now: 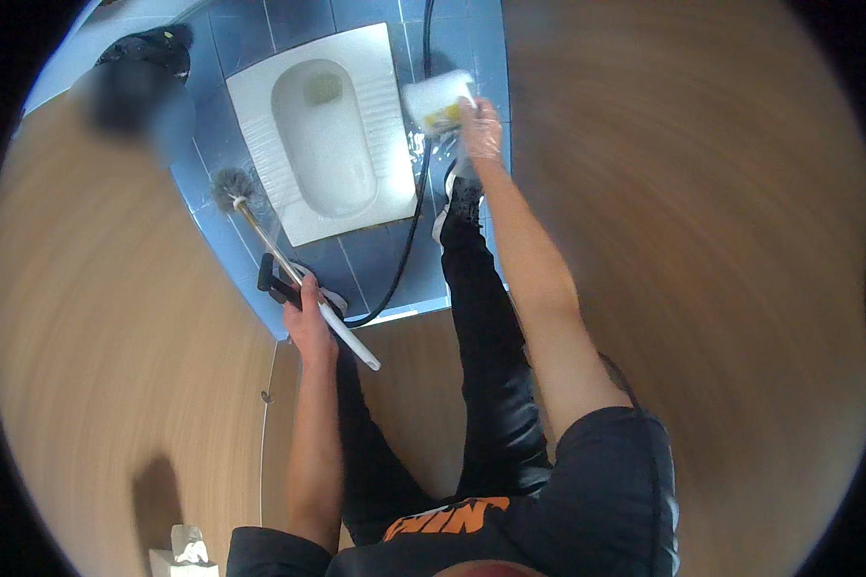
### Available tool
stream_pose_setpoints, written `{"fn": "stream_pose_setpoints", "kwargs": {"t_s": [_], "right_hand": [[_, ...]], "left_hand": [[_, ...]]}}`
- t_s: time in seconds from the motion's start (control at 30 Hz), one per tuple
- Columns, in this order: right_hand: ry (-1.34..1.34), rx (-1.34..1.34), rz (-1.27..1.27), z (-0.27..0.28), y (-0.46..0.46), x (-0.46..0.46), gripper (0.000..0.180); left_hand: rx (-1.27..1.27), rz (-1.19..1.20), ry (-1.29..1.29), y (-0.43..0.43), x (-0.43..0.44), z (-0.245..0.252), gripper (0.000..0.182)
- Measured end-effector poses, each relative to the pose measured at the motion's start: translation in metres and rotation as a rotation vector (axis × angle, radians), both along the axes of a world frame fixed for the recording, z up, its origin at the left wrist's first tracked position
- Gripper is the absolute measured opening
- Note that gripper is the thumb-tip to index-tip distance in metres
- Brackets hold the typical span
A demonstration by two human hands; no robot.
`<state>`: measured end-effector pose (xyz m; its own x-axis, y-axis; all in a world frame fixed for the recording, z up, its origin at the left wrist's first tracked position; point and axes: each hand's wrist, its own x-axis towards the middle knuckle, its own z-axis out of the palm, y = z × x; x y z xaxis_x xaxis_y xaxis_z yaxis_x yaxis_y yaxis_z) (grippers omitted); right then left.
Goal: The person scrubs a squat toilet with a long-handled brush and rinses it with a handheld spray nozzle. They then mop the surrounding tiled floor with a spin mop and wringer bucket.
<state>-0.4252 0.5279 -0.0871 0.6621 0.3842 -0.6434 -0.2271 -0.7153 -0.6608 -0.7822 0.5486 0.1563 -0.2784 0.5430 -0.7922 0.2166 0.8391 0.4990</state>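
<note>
My left hand [309,321] grips a toilet brush [278,252] by its long handle. A black spray nozzle [278,283] is held in the same hand. The brush's grey bristle head [232,189] is over the blue tiles, left of a white squat toilet [325,137]. In a clear plastic glove, my right hand [482,131] holds a white container [436,97] with a yellow patch, beside the toilet's right edge. It looks tilted; its mouth and contents cannot be made out. Cloudy water stands in the far end of the toilet's bowl.
A black hose [420,187] runs along the toilet's right side and curves towards my left hand. A bin with a black liner [148,54] stands at the far left. Wood-patterned partitions [657,216] rise on both sides. My shoes [444,209] are on the wet-looking tiles [357,260].
</note>
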Motion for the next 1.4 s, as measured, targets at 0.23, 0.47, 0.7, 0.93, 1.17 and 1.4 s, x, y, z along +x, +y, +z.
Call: {"fn": "stream_pose_setpoints", "kwargs": {"t_s": [0.23, 0.47, 0.7, 0.93, 1.17, 1.4], "right_hand": [[-0.683, -0.132, 0.471, -0.038, 0.019, 0.069, 0.037], [-0.230, -0.014, 0.366, 0.088, 0.051, -0.031, 0.039], [0.665, 0.119, 0.183, 0.305, -0.037, -0.188, 0.075], [0.107, 0.081, -0.104, 0.259, -0.022, -0.108, 0.036], [0.116, -0.028, -0.194, 0.136, 0.022, 0.033, 0.029], [-0.101, -0.086, 0.030, 0.081, 0.115, 0.086, 0.027]], "left_hand": [[0.023, -0.062, 0.015, 0.006, -0.006, 0.003, 0.023], [0.038, -0.393, 0.136, 0.007, 0.003, 0.013, 0.039], [0.187, -0.576, -0.063, 0.024, 0.081, 0.017, 0.041], [0.023, -0.265, -0.561, 0.072, 0.172, 0.026, 0.051], [0.259, -0.678, -0.335, 0.130, 0.290, -0.020, 0.060], [0.580, -0.939, -0.190, 0.180, 0.370, -0.069, 0.070]]}}
